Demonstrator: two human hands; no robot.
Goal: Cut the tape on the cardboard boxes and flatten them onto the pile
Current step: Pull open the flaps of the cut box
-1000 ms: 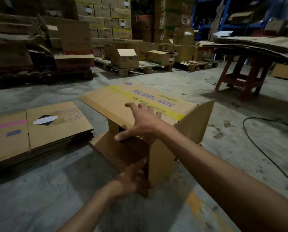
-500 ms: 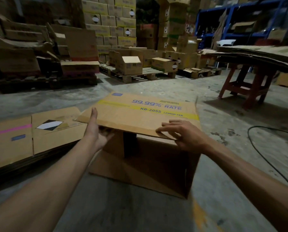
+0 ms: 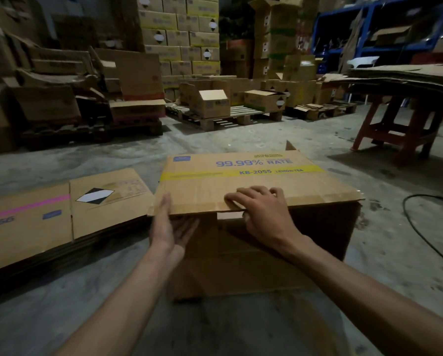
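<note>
A cardboard box (image 3: 241, 183) with a yellow band and blue "99.99% RATE" print sits on the concrete floor in front of me, its printed panel facing up and lying nearly flat. My left hand (image 3: 170, 227) is at that panel's near left corner, thumb up along the edge and straight fingers underneath. At the middle of the near edge my right hand (image 3: 263, 211) holds the panel, bent fingers on top and thumb below. A pile of flattened boxes (image 3: 61, 211) lies just left of the box, touching its corner. No cutter is in view.
A black cable (image 3: 421, 227) curves over the floor at the right. Behind it stands a red stool-like table (image 3: 395, 129) loaded with cardboard sheets. Pallets (image 3: 228, 119) with boxes and tall box stacks (image 3: 179, 34) fill the back.
The box has turned and its printed panel has come down flatter. My left hand rose from the box's lower side to the panel's left corner. My right hand shifted to the near edge.
</note>
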